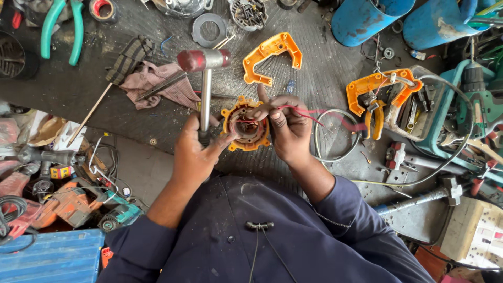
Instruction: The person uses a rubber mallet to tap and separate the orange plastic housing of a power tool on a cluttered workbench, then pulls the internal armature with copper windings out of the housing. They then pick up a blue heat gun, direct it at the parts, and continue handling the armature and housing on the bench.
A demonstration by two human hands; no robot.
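Note:
My left hand (195, 152) grips the metal shaft of a hammer (205, 63) whose red and silver head points away from me. Just right of it sits an orange round motor housing (244, 127) with copper windings inside, resting on the dark workbench (78, 89). My right hand (285, 126) lies over the housing's right side, fingers pinching thin red wires (314, 116) that run off to the right. An orange handle shell (272, 56) lies beyond the housing.
A rag (157, 84) lies left of the hammer head. A second orange handle half with pliers (378, 99) and a grey cable loop (335, 136) are to the right. Green-handled cutters (62, 29), blue cylinders (367, 18) and several power tools (68, 202) crowd the edges.

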